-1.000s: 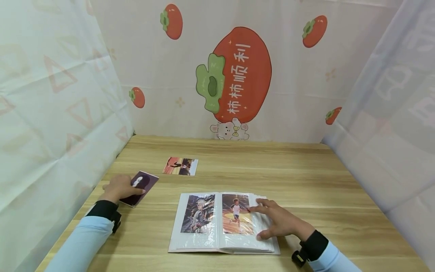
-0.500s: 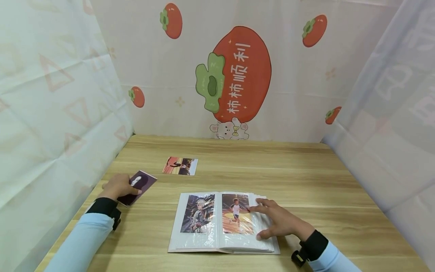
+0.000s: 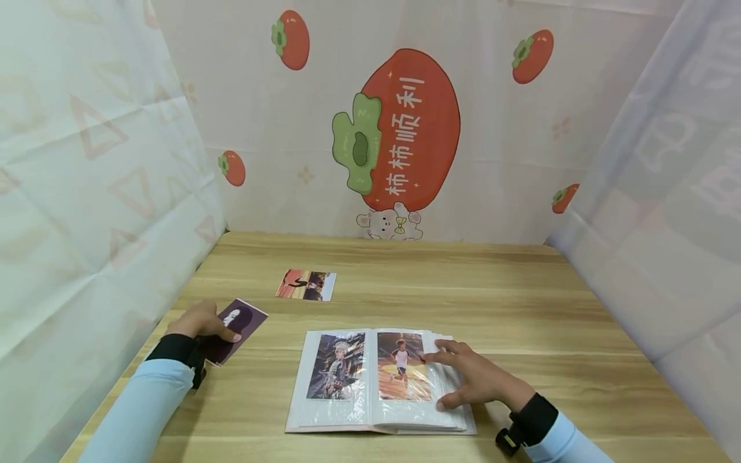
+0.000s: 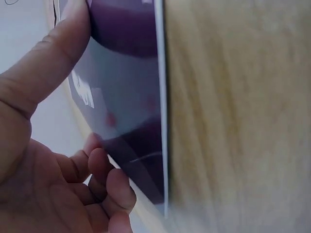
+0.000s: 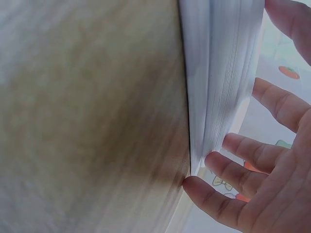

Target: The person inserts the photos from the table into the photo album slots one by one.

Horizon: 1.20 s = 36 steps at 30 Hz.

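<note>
On the table's left side my left hand (image 3: 201,323) holds a dark purple photo (image 3: 249,325) with a pale figure on it. In the left wrist view the thumb lies on the photo's face and the curled fingers (image 4: 119,189) are at its edge; the palm side covers part of it. My right hand (image 3: 480,379) rests with spread fingers on the right side of an open photo album (image 3: 336,415). Clear sleeves in the album show a figure in ornate dress and a running child. In the right wrist view, fingertips touch the stacked page edges (image 5: 226,73).
Another photo (image 3: 307,285), with an orange part and a darker part, lies flat behind the album to the left. The wood-grain table (image 3: 521,302) is bordered by printed cloth walls (image 3: 492,180) at the back and both sides.
My left hand has shifted the purple photo slightly left and toward me, with its near corner lower in view. The right hand and the album stay in place.
</note>
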{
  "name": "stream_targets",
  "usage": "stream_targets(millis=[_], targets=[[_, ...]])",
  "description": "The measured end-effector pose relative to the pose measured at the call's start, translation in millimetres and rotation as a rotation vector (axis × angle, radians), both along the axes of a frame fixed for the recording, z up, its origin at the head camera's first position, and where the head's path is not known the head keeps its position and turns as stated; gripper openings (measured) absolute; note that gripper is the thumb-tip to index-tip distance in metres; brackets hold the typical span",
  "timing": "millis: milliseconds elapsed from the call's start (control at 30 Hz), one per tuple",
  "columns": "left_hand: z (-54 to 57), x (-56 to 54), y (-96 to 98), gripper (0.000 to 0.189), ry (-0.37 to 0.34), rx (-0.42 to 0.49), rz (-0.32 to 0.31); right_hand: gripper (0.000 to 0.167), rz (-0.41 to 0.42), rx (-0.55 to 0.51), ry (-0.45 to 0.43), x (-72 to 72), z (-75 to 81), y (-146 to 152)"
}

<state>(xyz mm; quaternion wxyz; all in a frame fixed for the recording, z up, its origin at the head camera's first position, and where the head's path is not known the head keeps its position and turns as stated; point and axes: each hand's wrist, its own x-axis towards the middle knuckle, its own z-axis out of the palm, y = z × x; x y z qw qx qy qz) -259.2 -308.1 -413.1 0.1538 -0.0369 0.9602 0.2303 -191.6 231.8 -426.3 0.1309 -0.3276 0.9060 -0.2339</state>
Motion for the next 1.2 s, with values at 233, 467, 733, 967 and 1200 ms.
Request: stream_targets(millis=[233,467,733,967,1200], targets=[[-6.0,1.2,-7.6,0.06,0.006,0.055,0.001,0.077,-0.01,0.006,-0.002,-0.1,-1.4,0],[-5.3,0.0,-17.9,0.024,0.108,0.178,-0.029,0.077,-0.017,0.011,-0.007,0.1,-0.4,-1],[-2.7,0.4,-24.3,0.008,0.154,0.243,0.012,0.077,-0.009,0.007,-0.006,0.1,-0.1,0],[1.7,1.8,-22.9,0.014,0.156,0.309,0.006,0.077,-0.016,0.006,-0.01,-0.2,-0.9,0],[8.3,0.6,-16.1,0.026,0.146,0.367,0.018,0.077,-0.028,0.001,-0.024,0.6,-0.5,0]])
